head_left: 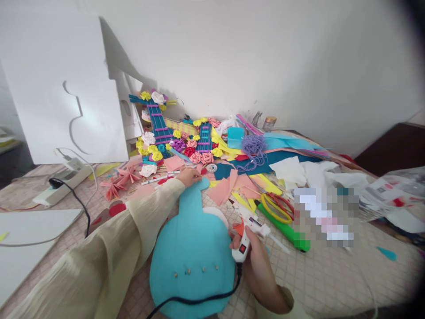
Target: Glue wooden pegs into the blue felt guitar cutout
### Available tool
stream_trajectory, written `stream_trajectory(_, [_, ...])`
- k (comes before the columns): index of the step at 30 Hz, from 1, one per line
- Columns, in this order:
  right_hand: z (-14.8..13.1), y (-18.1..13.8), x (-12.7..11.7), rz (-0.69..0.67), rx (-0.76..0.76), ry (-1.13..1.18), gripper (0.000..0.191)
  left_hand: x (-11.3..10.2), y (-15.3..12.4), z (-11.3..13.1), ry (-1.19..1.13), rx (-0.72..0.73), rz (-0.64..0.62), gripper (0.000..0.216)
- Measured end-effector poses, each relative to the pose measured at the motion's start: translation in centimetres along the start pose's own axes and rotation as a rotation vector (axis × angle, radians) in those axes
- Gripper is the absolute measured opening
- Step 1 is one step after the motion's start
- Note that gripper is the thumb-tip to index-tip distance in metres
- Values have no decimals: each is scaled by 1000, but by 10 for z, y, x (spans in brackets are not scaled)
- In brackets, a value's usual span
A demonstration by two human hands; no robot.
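A turquoise guitar-shaped cutout (192, 248) lies flat on the table in front of me, with several small beads across its lower body. My left hand (189, 176) rests at the top of its neck, fingers curled down onto the blue edge. My right hand (255, 261) is wrapped round a white glue gun (247, 232), held just off the cutout's right edge, nozzle pointing up and away. The gun's black cord (199, 300) runs across the bottom of the cutout.
Behind the cutout lie paper roses and blue ladder strips (166, 137), pink and yellow paper scraps (232, 186), yellow-handled scissors (275, 208), a green tool (288, 232) and purple yarn (254, 148). A power strip (63, 181) sits left. White boards (59, 88) lean on the wall.
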State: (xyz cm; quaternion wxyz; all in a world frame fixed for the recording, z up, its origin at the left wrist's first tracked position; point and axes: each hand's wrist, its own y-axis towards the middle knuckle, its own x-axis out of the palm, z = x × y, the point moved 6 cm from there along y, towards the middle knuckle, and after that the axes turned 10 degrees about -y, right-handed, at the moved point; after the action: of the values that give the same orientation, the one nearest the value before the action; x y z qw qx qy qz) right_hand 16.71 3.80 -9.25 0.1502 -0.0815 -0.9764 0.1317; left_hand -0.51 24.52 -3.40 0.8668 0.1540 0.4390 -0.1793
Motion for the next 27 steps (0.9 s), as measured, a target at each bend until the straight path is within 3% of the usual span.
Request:
stream_trajectory(11, [2, 1, -3, -1, -23, -22, 50, -1, -4, 1, -40, 21, 68, 33])
stream_trajectory(16, [4, 2, -4, 11, -49, -14, 50, -19, -6, 1, -64, 38, 129, 28])
stream_trajectory(19, [1, 1, -2, -10, -86, 25, 47, -41, -30, 2, -101, 27, 213, 26])
stream_trajectory(22, [-5, -2, -2, -23, -122, 86, 44, -60, -73, -5, -141, -45, 311, 27])
stream_trajectory(25, [-9, -5, -4, -21, -151, 179, 30, -61, -117, -27, -182, -192, 353, 30])
stream_trajectory(27, [-12, -8, -5, -16, -160, 228, 25, -52, -137, -43, -244, -301, 315, 35])
